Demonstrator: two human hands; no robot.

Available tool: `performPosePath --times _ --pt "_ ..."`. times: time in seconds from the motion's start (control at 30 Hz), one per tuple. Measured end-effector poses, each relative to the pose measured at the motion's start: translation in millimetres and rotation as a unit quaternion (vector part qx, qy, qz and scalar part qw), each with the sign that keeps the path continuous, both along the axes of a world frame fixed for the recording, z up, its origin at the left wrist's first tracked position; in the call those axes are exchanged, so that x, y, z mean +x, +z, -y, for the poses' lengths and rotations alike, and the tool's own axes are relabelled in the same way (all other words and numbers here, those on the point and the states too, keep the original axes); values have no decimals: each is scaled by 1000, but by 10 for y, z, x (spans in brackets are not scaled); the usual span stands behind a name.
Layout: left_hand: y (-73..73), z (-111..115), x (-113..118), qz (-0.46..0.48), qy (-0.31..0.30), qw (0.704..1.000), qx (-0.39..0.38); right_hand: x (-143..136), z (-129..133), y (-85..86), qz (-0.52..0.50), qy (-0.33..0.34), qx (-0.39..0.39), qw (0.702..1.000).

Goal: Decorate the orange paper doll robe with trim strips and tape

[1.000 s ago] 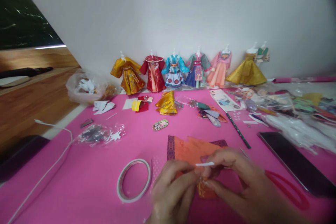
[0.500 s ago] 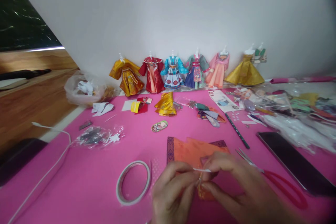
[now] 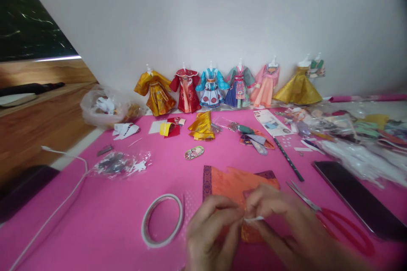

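Observation:
Both hands meet low in the head view, over the near part of an orange cloth piece [image 3: 222, 180] with purple patterned borders. My left hand [image 3: 214, 230] is closed, its fingertips pinched at the left end of a thin white strip [image 3: 254, 219]. The thumb and fingers of my right hand [image 3: 276, 216] close around the same strip from the right. Orange cloth shows below the fingertips. A roll of white tape [image 3: 144, 224] lies left of my left hand. Red-handled scissors [image 3: 346, 224] rest beside my right hand, partly behind it.
Dressed doll forms [image 3: 212, 87] stand along the wall. A black phone [image 3: 356, 199], a dark pencil [image 3: 288, 159] and plastic bags [image 3: 352, 161] lie on the right. An oval patterned piece [image 3: 194, 153] is mid-table; a white cable [image 3: 60, 203] runs down the left.
The white strip has moved slightly down and right between the fingers. My right fingers have shifted a little, and the whole view has moved slightly.

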State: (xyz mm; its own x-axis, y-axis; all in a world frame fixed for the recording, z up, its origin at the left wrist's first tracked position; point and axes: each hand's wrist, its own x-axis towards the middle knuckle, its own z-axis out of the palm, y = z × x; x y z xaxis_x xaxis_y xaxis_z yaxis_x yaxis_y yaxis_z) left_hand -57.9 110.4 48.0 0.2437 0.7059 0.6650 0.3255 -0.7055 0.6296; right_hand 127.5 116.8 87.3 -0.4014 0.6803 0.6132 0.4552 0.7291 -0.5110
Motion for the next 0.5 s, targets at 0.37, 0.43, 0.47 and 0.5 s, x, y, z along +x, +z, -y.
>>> performPosePath --times 0.37,0.43,0.47,0.5 --pt "18 9 50 41 1 999 -32 23 -51 -30 -74 72 -74 992" --pt "39 16 53 55 -3 997 -49 27 -46 -74 -118 71 -98 986" --pt "54 20 57 65 -4 996 -65 29 -40 -94 -140 63 -112 982" --pt "71 24 63 76 -7 993 -86 30 -31 -111 -159 50 -133 977"
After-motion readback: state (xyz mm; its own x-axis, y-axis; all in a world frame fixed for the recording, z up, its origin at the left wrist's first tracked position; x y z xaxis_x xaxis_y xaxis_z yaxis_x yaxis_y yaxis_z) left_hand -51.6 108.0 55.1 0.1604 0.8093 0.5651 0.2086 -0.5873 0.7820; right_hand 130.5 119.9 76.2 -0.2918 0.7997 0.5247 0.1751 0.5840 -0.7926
